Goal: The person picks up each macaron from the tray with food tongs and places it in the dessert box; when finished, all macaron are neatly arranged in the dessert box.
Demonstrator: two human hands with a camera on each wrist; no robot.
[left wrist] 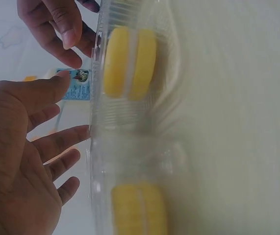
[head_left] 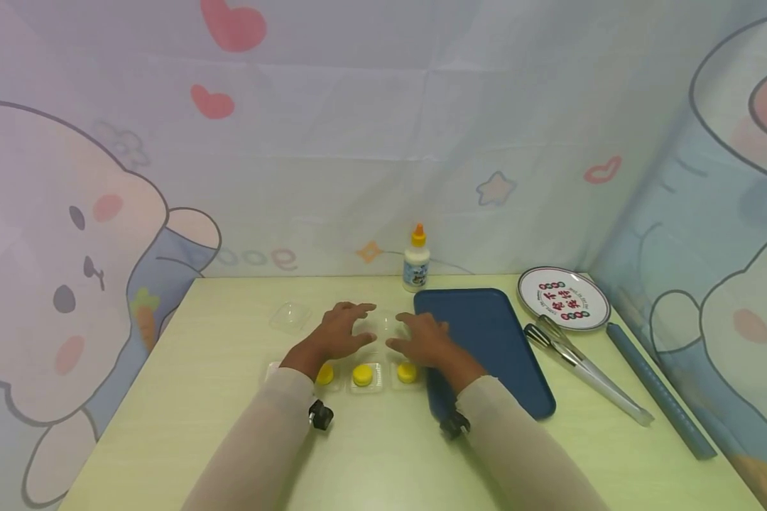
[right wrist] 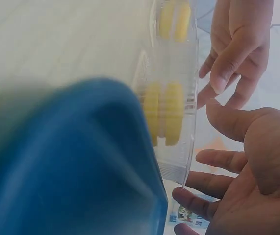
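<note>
My left hand [head_left: 340,331] is held over the table with thumb and fingers spread. Facing it, my right hand [head_left: 425,339] has its fingers apart too, beside the blue tray [head_left: 486,341]. Between the hands a clear plastic piece [head_left: 386,323] shows faintly; I cannot tell whether fingertips touch it. Nearer to me, yellow macarons sit in small clear plastic boxes: a middle macaron [head_left: 361,375], a right macaron [head_left: 407,372] and a left macaron [head_left: 324,374] partly behind the left wrist. In the left wrist view, a macaron [left wrist: 130,63] stands beyond the fingers.
Another clear plastic piece [head_left: 290,317] lies at the back left. A white glue bottle [head_left: 416,264] with an orange tip stands behind the tray. To the right are an oval plate [head_left: 564,299], metal tongs [head_left: 588,369] and a long grey-blue strip [head_left: 661,390].
</note>
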